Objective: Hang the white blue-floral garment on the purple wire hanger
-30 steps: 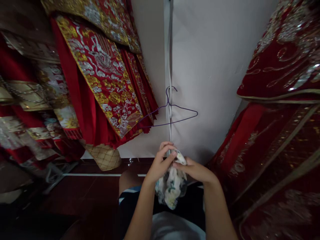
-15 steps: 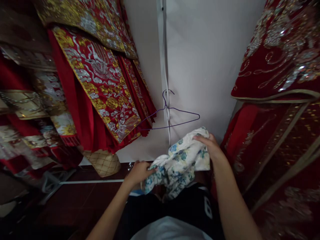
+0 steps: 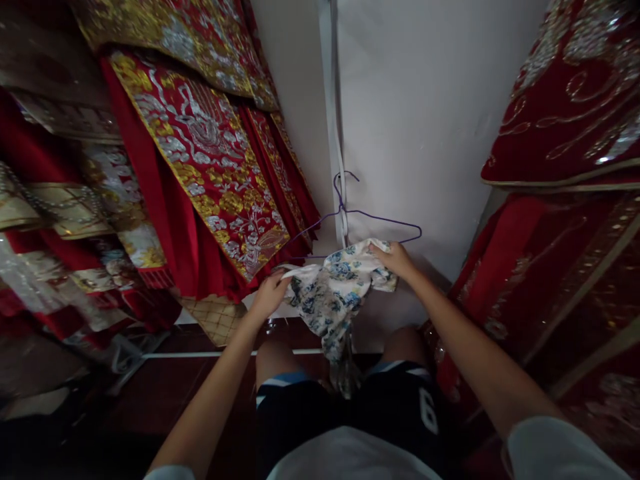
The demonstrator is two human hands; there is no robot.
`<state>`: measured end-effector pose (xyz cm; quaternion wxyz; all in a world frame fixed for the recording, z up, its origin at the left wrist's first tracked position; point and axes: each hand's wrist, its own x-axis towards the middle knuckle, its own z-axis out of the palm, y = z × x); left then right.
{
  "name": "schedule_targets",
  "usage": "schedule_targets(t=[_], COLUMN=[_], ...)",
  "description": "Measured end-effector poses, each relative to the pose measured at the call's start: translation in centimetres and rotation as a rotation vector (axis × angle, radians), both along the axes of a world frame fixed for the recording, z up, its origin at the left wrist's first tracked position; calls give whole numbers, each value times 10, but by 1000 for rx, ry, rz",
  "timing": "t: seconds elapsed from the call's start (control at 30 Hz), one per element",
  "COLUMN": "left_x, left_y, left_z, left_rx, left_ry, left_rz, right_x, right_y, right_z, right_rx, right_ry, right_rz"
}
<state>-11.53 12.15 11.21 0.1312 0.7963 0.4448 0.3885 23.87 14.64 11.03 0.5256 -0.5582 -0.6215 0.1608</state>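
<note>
Between my hands hangs a white garment with blue and green flowers (image 3: 340,280), its lower part dangling in folds over my lap. My left hand (image 3: 273,292) pinches its left upper edge. With thumb and fingers closed, my right hand (image 3: 393,259) grips the right upper edge. Just behind the cloth a thin purple wire hanger (image 3: 385,218) hangs on a white strap (image 3: 341,230) against the wall. The garment covers part of the hanger's lower bar. What exact kind of garment it is, I cannot tell.
Red embroidered gowns with gold and silver patterns (image 3: 200,153) hang at the left. More red beaded garments (image 3: 565,133) hang close on the right. A pale wall (image 3: 415,100) stands ahead. A white rack bar (image 3: 210,355) runs low over the dark red floor.
Both hands have lifted the floral garment forward and up toward the hanger. The bunched cloth is now spread wider and hangs down. My view has shifted slightly.
</note>
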Motion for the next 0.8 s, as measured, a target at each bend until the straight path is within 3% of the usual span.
schedule_targets(t=[0.23,0.43,0.57,0.8], left_x=[22,22,26,23], left_y=[17,37,37,9], left_z=[-4,-6,7,32], left_rx=[-104,-273,-203,-23], left_ry=[-236,-83,-27,110], left_rz=[45,173,272,317], right_x=[17,15,10,7], right_y=[-29,-29,-29,-28], right_z=[17,16,6,4], right_rx=[14,22,63,38], right_ry=[-24,-22,8,14], right_rz=[-55,-54,-30,-50])
